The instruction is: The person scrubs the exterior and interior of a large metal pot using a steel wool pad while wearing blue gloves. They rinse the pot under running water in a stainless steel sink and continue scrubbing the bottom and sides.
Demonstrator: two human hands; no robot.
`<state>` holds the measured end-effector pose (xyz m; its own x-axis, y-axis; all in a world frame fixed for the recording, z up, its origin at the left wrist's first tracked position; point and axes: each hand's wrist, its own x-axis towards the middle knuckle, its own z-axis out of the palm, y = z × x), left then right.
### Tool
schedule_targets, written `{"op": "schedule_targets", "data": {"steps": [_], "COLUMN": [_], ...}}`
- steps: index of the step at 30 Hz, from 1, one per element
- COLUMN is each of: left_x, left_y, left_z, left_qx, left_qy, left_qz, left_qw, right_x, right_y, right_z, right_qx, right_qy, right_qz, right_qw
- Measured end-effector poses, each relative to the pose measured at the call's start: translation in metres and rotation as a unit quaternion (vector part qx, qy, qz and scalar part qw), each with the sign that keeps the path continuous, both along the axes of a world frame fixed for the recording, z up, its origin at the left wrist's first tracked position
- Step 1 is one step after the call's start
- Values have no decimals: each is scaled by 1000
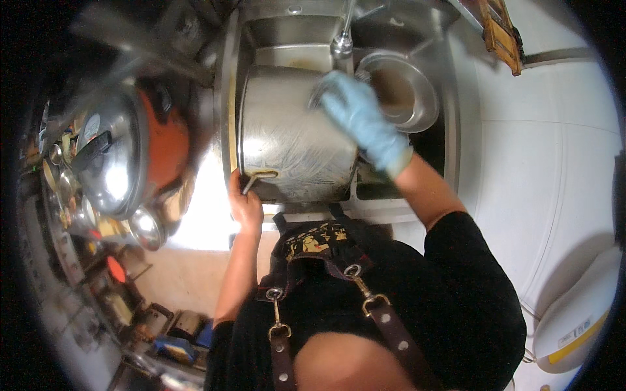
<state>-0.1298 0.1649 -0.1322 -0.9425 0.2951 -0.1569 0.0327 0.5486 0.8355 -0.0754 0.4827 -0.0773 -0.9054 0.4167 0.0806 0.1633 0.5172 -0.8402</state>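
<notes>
A large stainless steel stockpot [298,132] lies on its side in the left basin of a double sink, its wall streaked and wet. My left hand [246,203], bare, grips the pot's side handle [259,177] near the sink's front edge. Over the upper right of the pot wall is my right hand [354,112], in a light blue glove and blurred. Beneath its fingers is a grey metal scouring pad [319,93], pressed on the steel. A round metal bowl [425,97] with brownish liquid stands in the right basin, just beyond the glove.
The faucet [342,44] reaches over the sink divider. At left stand an orange pot [166,141] with a shiny metal lid [117,171] and several ladles and bowls. Containers sit on shelving at lower left. A white wall [538,146] borders the sink at right.
</notes>
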Motion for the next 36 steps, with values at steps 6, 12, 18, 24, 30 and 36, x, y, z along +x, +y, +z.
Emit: {"op": "schedule_targets", "data": {"steps": [6,12,18,24,30,36], "left_x": [-1,3,10,10,19,22], "left_y": [2,-14,-11,-4,-15,-9], "left_z": [4,-22,-18,-23,-32,-38], "left_qx": [25,44,93,46,82,159], "left_qy": [14,32,-75,35,-30,-27], "left_qz": [2,-6,16,19,21,38], "left_qw": [1000,999,993,998,996,986], "right_x": [6,70,-10,3,57,-69], "right_y": [8,-58,-6,-23,-104,-33], "right_z": [-38,-37,-8,-30,-11,2], "right_qx": [50,236,74,223,263,109], "right_qy": [1,72,60,66,-36,-70], "right_qz": [-129,15,-57,-64,125,-2], "right_qw": [990,969,994,971,956,992]}}
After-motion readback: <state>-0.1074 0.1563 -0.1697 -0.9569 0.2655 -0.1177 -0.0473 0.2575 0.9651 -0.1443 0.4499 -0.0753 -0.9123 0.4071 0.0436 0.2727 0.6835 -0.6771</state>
